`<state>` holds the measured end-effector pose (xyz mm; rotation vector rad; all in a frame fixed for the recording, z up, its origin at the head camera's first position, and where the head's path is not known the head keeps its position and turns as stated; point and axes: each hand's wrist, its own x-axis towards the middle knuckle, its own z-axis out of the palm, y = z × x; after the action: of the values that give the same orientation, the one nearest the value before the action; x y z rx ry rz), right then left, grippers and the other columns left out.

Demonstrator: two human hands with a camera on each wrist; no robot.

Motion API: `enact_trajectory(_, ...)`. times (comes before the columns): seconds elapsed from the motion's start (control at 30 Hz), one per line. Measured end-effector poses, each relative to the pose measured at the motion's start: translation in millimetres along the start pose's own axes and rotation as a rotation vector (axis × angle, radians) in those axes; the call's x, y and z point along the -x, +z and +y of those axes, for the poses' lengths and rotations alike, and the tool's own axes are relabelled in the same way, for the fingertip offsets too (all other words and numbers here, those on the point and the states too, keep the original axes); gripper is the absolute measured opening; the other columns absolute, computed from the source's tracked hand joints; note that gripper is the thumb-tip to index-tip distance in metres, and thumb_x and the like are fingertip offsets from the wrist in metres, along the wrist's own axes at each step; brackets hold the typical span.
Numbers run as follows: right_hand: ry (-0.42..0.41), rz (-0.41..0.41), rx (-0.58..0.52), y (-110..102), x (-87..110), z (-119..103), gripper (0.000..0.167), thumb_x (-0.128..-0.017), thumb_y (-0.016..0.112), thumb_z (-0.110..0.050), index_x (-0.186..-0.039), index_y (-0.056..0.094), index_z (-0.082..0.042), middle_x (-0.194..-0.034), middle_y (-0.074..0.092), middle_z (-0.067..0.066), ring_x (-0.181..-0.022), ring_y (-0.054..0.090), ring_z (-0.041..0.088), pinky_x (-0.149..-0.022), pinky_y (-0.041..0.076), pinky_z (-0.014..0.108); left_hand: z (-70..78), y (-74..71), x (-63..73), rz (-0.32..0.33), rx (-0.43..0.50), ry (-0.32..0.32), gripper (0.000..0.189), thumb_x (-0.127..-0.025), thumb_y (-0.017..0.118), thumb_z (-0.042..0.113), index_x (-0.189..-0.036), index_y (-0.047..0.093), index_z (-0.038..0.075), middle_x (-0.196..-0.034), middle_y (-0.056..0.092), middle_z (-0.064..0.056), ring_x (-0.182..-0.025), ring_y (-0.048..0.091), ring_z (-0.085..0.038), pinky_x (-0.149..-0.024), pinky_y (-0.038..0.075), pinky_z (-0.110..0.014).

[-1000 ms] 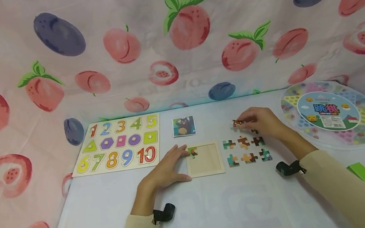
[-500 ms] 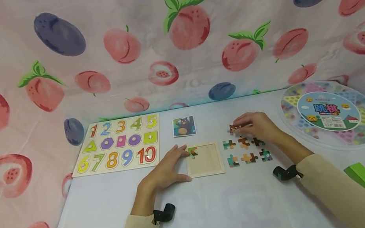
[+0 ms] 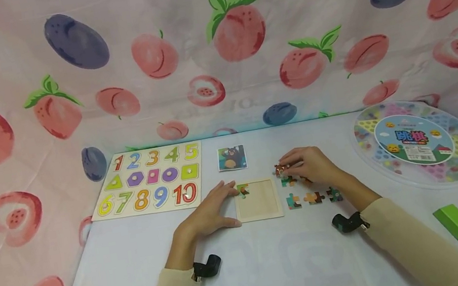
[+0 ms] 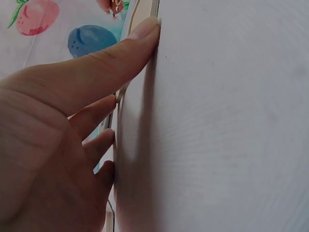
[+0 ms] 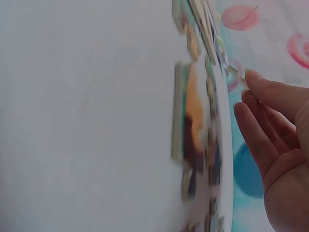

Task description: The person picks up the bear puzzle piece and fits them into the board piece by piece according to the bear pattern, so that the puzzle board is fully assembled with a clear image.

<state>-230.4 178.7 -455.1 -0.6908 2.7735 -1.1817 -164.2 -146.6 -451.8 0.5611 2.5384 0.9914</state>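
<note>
In the head view my right hand [image 3: 310, 166] pinches a brown jigsaw puzzle piece [image 3: 280, 171] between thumb and fingertips, above the back left of the loose pieces. The right wrist view shows the held piece [image 5: 236, 75] edge-on at the fingertips. My left hand [image 3: 206, 214] rests at the left side of a square wooden puzzle tray [image 3: 261, 205], its fingers extended and the thumb at the near left corner. One green and brown piece [image 3: 243, 190] lies in the tray's back left corner. Several loose pieces [image 3: 313, 198] lie right of the tray, some hidden behind my right hand.
A small bear picture card [image 3: 231, 158] lies behind the tray. Left of it is a number and shape board [image 3: 145, 180]. A round Chinese checkers set [image 3: 412, 136] lies at the back right, and a green block [image 3: 457, 222] sits nearer on the right.
My right hand has moved left and slightly nearer with the puzzle piece, towards the tray. The left hand has stayed at the tray's left side.
</note>
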Motion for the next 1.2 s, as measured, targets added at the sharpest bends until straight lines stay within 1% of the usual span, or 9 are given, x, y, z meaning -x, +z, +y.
enact_trajectory(0.17,-0.023,-0.018,-0.015,10,-2.9,-14,0.028,-0.087,0.080,-0.018,-0.114,0.079,-0.008,-0.121,0.074,0.011,-0.105,0.072,0.027,-0.078,0.063,0.029,-1.2,0.6,1.0,0.000,0.001,-0.012,0.073,-0.079,0.088,0.021,-0.143,0.055,0.016,-0.169,0.032,0.004,-0.163,0.009,-0.024,-0.132,0.016,-0.052)
enact_trajectory(0.27,-0.036,-0.027,-0.029,17,-5.0,-22,0.027,-0.088,0.080,-0.018,-0.113,0.079,-0.009,-0.121,0.074,0.011,-0.104,0.072,0.026,-0.079,0.063,0.030,-1.7,1.1,1.3,0.000,0.005,-0.014,0.073,-0.079,0.088,0.021,-0.143,0.055,0.016,-0.169,0.032,0.004,-0.164,0.009,-0.023,-0.132,0.016,-0.052)
enact_trajectory(0.53,-0.011,-0.086,-0.100,38,-10.3,-33,0.027,-0.088,0.080,-0.021,-0.113,0.079,-0.011,-0.121,0.074,0.008,-0.104,0.072,0.022,-0.084,0.063,0.030,-0.5,0.9,0.5,-0.005,-0.002,-0.012,0.072,-0.080,0.088,0.024,-0.143,0.055,0.017,-0.169,0.032,0.004,-0.164,0.009,-0.023,-0.132,0.016,-0.052)
enact_trajectory(0.7,-0.012,-0.107,-0.131,47,-12.0,-39,0.028,-0.087,0.081,-0.021,-0.113,0.079,-0.012,-0.122,0.074,0.005,-0.107,0.071,0.021,-0.087,0.062,0.032,0.7,-0.1,-0.4,-0.004,-0.011,-0.015,0.072,-0.080,0.088,0.025,-0.143,0.055,0.018,-0.169,0.032,0.004,-0.163,0.009,-0.023,-0.132,0.016,-0.052)
enact_trajectory(0.8,-0.025,-0.111,-0.114,51,-13.3,-42,0.028,-0.086,0.082,-0.020,-0.113,0.079,-0.011,-0.122,0.075,0.006,-0.107,0.072,0.022,-0.087,0.062,0.033,0.3,-0.4,-0.3,-0.003,-0.014,-0.021,0.072,-0.080,0.088,0.025,-0.144,0.055,0.018,-0.169,0.032,0.004,-0.164,0.009,-0.023,-0.132,0.016,-0.052)
enact_trajectory(1.0,-0.051,-0.088,-0.044,58,-16.4,-44,0.025,-0.086,0.082,-0.020,-0.109,0.080,-0.010,-0.117,0.076,0.007,-0.102,0.073,0.021,-0.084,0.062,0.030,-0.6,-1.2,-0.1,-0.003,-0.008,-0.015,0.072,-0.079,0.088,0.025,-0.143,0.055,0.018,-0.169,0.033,0.003,-0.163,0.009,-0.024,-0.132,0.017,-0.053)
enact_trajectory(1.2,-0.047,-0.074,-0.031,58,-16.5,-44,0.021,-0.086,0.082,-0.020,-0.104,0.082,-0.010,-0.111,0.079,0.008,-0.096,0.075,0.020,-0.079,0.062,0.028,-0.6,-1.6,-0.5,-0.006,-0.007,-0.007,0.071,-0.080,0.088,0.025,-0.143,0.055,0.018,-0.169,0.033,0.003,-0.163,0.009,-0.025,-0.132,0.017,-0.054)
